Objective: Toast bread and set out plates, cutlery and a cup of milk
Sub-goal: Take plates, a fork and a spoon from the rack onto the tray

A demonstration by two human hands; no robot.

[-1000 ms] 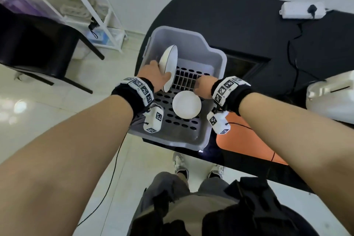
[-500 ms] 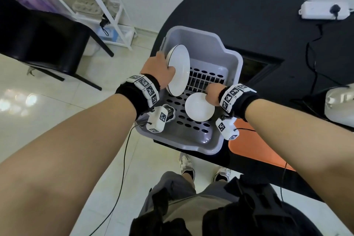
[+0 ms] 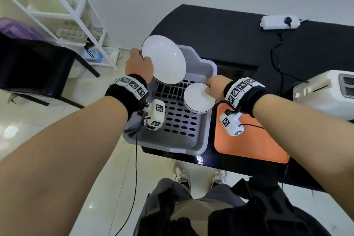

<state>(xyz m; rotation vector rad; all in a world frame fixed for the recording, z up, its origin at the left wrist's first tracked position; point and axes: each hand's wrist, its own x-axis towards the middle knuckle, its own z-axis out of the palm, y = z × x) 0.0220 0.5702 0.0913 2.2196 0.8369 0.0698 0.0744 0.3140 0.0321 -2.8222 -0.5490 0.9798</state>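
A grey dish rack tub (image 3: 172,145) sits at the left end of the black table. My left hand (image 3: 138,66) grips the edge of a large white plate (image 3: 163,59), which is lifted above the tub's far side and tilted toward me. My right hand (image 3: 215,88) holds a smaller white plate (image 3: 198,97) by its rim, raised over the tub's right part. A white toaster (image 3: 325,92) stands at the right edge of the view.
An orange mat (image 3: 249,143) lies on the black table (image 3: 220,34) right of the tub. A white power strip (image 3: 279,22) with cables sits at the back. A black chair (image 3: 32,67) and a white shelf frame (image 3: 80,17) stand to the left on the floor.
Both plates have risen out of the tub. The large plate moved up and turned to face me; the small plate moved up and to the right.
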